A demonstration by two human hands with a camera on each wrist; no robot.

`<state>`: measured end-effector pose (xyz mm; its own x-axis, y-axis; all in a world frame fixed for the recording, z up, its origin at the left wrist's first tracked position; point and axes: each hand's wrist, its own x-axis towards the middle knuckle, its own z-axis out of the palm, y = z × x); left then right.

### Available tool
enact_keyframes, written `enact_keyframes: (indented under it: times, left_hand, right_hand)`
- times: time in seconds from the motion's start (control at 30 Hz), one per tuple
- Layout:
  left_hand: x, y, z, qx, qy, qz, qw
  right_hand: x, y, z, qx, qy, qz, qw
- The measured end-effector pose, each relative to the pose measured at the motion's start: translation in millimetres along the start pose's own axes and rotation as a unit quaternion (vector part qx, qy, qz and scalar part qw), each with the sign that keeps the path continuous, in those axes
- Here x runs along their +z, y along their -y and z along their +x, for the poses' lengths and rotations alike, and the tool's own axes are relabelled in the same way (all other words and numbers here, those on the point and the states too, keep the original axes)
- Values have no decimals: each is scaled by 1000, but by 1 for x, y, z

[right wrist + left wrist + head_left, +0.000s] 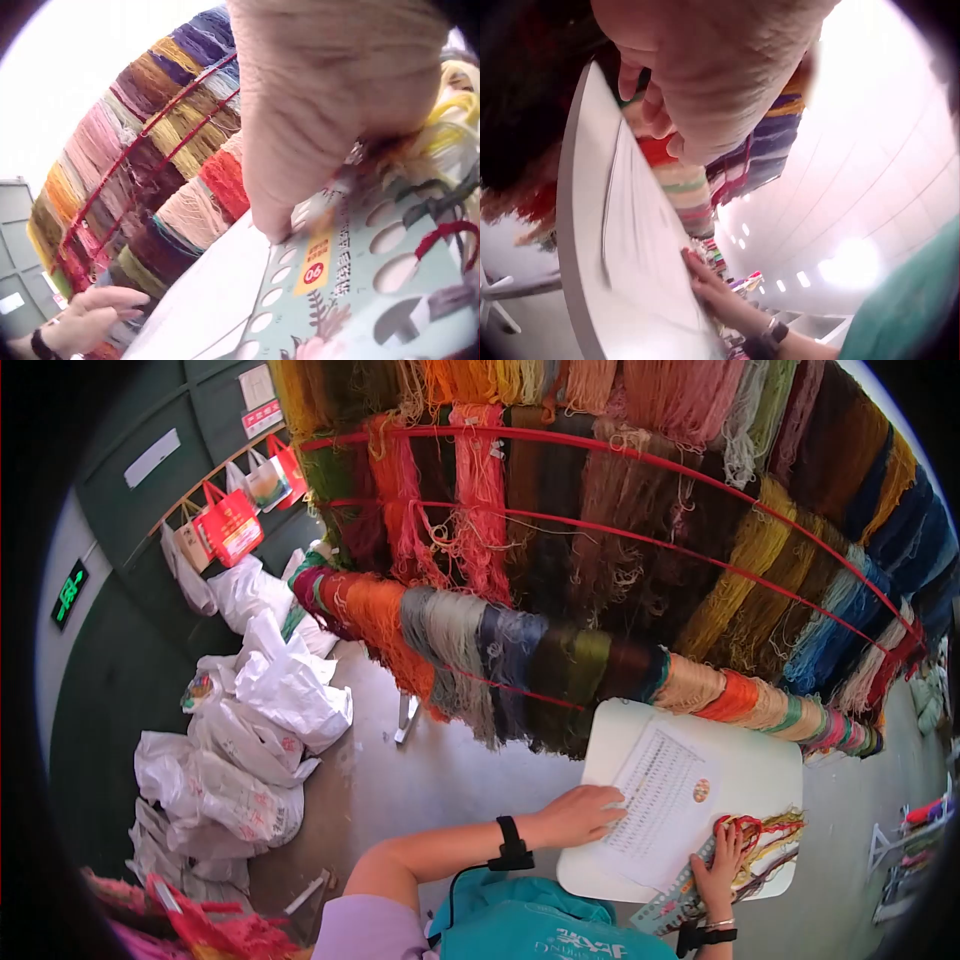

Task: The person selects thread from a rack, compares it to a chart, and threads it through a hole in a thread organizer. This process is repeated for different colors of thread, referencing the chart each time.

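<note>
On a white board [575, 875] lies a printed sheet [650, 800] with rows of small marks and a round picture. The left hand [580, 814] is over the sheet's left edge, fingers loosely extended and holding nothing; in the left wrist view this hand [712, 67] hangs above the board. At the board's right, the right hand [716, 868] rests on a pale green card [660, 913] with punched holes, fingers spread toward red, yellow and dark threads [770, 850]. The right wrist view shows the card [330, 300] beneath the right hand [330, 97], threads looped through some holes.
Hanks of coloured yarn [480, 510] hang on a curved red-railed rack beyond the board. White plastic bags [290, 690] are piled on the floor at left, below red and white carrier bags [230, 525]. Pink yarn [210, 925] lies at the lower left.
</note>
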<state>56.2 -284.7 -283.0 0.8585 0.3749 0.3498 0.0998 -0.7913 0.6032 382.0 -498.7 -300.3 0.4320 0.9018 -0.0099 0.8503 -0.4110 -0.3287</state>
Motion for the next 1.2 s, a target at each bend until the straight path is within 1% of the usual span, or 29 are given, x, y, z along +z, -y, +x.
enact_keyframes:
  times: [0.1, 0.17, 0.2, 0.23, 0.3, 0.37, 0.43, 0.53, 0.63, 0.73, 0.83, 0.97, 1.03, 1.13, 1.2]
  left_hand:
    - [-65, 48, 10, 19, -105, -36, 994]
    - [-138, 71, 29, -14, -207, -18, 978]
    - [-174, 83, 40, -21, -266, 5, 964]
    - [-212, 94, 50, -54, -295, 34, 953]
    - [-269, 129, 71, -52, -405, 70, 910]
    - [-320, 152, 87, -56, -460, 78, 883]
    - [-352, 176, 104, -104, -518, 91, 844]
    - [-378, 193, 122, -139, -528, 102, 832]
    - [-383, 194, 137, -156, -515, 128, 833]
    - [-385, 192, 147, -179, -513, 177, 821]
    - [-384, 196, 154, -201, -523, 160, 813]
    - [-383, 214, 158, -150, -546, 70, 821]
    - [-379, 210, 150, -133, -549, 39, 824]
    - [-375, 213, 144, -138, -550, -24, 823]
    - [-377, 215, 142, -143, -540, -31, 829]
  right_hand:
    - [2, 10, -2, 21, -12, -15, 1000]
    - [6, 17, -2, 33, -19, -26, 999]
    - [7, 20, -2, 35, -25, -43, 998]
    - [6, 22, -2, 33, -30, -46, 998]
    - [6, 24, -2, 26, -37, -53, 998]
    - [8, 25, -1, 25, -42, -54, 997]
    - [6, 28, 0, 21, -42, -57, 997]
    - [4, 35, -1, 32, -37, -61, 997]
    - [5, 33, 1, 39, -39, -56, 997]
    - [4, 37, 0, 46, -38, -42, 997]
    - [2, 39, -1, 47, -40, -38, 997]
    - [3, 39, 1, 43, -41, -46, 997]
    - [2, 40, 1, 42, -45, -48, 997]
    - [4, 35, 2, 32, -47, -51, 997]
    - [6, 33, 2, 32, -50, -51, 997]
